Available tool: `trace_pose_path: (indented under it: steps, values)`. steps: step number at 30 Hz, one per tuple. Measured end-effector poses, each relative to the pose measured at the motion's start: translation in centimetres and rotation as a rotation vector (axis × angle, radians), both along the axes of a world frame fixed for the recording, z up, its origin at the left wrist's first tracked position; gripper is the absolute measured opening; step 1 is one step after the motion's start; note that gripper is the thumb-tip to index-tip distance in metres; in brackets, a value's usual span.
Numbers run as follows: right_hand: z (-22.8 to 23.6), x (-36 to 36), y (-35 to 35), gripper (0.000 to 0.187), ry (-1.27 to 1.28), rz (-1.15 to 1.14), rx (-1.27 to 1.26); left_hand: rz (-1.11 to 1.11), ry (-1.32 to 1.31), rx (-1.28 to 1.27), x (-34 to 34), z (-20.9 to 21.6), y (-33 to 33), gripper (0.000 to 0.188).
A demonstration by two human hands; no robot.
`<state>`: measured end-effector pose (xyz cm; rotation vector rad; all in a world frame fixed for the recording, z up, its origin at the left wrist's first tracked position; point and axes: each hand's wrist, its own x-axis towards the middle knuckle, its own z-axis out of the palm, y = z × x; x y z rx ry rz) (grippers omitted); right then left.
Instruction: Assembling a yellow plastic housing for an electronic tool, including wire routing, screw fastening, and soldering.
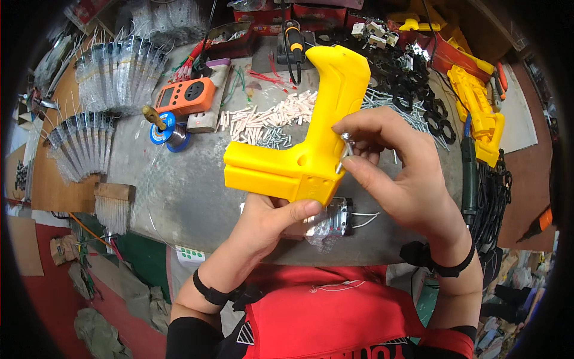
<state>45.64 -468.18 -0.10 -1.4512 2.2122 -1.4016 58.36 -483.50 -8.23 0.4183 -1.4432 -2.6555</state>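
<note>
At the frame's centre, the left hand (266,224) grips a yellow housing (320,140); the right hand (409,164) pinches a metal screw (349,148).

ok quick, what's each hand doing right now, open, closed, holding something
Left hand: closed, gripping the yellow pistol-shaped plastic housing from below.
Right hand: closed, pinching at least one silver screw between thumb and fingers.

Worktable (197,209), grey, centre; board (57,196), brown, left; floor (39,299), red and green, lower left; panel (529,221), reddish-brown, right.
</note>
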Motion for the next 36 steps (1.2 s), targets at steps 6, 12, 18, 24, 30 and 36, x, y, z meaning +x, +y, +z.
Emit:
trace_pose_path:
  steps: [6, 12, 18, 24, 30, 36]
  values:
    - [1.5, 0.8, -0.2, 0.021, -0.069, -0.165, -0.212, 0.056, 0.026, 0.058, -0.5, 0.2, -0.7, 0.053]
    - [0.7, 2.1, -2.2, 0.011, 0.145, -0.085, -0.161, 0.151, 0.037, -0.093, -0.1, 0.0, 0.5, 0.05]
    - [0.5, 2.2, -2.3, 0.012, -0.052, -0.126, -0.271, 0.319, 0.238, -0.88, 0.1, 0.4, 0.8, 0.038]
    - [0.8, 2.9, -2.4, 0.023, -0.411, -0.25, -0.378, 0.416, 0.488, -1.486, -1.2, 1.9, -0.3, 0.036]
    - [-0.3, 1.7, 0.2, 0.029, 0.46, -0.068, -0.11, 0.194, 0.313, -1.178, -0.1, 1.6, -0.4, 0.042]
    - [0.1, 2.3, 2.9, 0.053, 0.885, -0.121, 0.365, -0.368, 0.105, -0.366, -1.0, 4.7, -0.7, 0.046]
